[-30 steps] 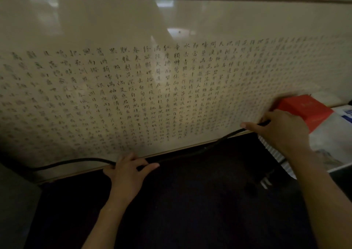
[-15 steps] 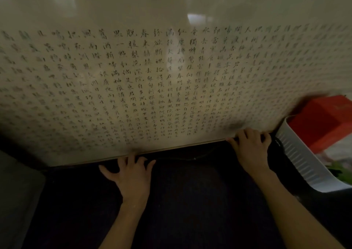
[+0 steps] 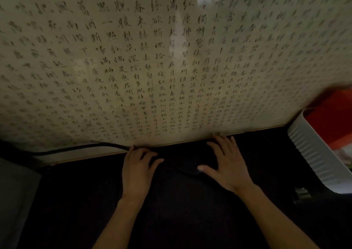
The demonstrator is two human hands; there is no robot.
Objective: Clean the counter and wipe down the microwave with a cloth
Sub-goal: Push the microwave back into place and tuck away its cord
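1. Far L edge: we see a grey slab [image 3: 17,191] beside the counter's end. Can't ID it, too dark.
2. Black cable [image 3: 76,149] comes in from the L and runs along the foot of the wall to the left hand.
3. Behind everything is the wall panel [image 3: 171,58]: pale, glossy, covered w/ columns of brush script. It meets the counter at a thin wood-tone strip.
4. Counter [image 3: 171,220] is the dark surface across the lower frame, under both hands and up to the wall.
5. Left hand [image 3: 137,170]: palm down at the wall foot, fingers curled over the cable where it reaches the hand, thumb out to the R.
6. Btw the hands we make out a short loop of cable on the counter, just beside the R thumb tip.
7. Right hand [image 3: 226,168]: flat on the counter, fingers straight and spread, tips near the wall strip. It holds nothing.
8. R side: white ribbed basket [image 3: 312,153] on the counter, tilted in view, w/ a red box [image 3: 333,119] in it.
9. Below the basket there's a small metallic bit [image 3: 302,193], blurred. Can't tell what it is.
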